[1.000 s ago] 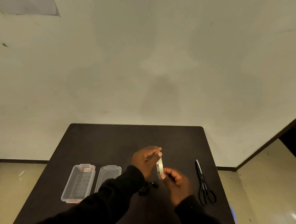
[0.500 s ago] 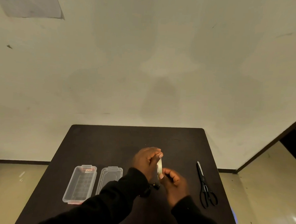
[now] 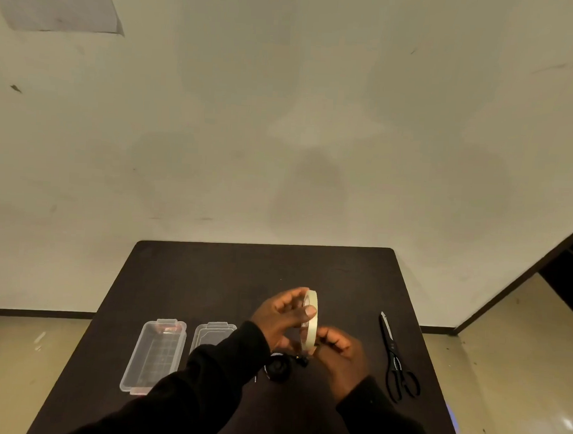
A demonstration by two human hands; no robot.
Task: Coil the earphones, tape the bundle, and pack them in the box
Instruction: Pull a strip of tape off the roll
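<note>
Above the dark table (image 3: 209, 272), the left hand (image 3: 281, 316) grips the light, stiff tape roll (image 3: 310, 317) by its rim while the right hand (image 3: 341, 355) pinches its lower edge; the soft coiled earphones (image 3: 279, 367) lie below, probably easy to spring loose.

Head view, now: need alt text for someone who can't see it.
Above a dark table, a person's left hand and right hand hold a roll of pale tape on edge. Below the hands lie coiled black earphones. A clear open box and its lid lie left, black scissors right.
</note>
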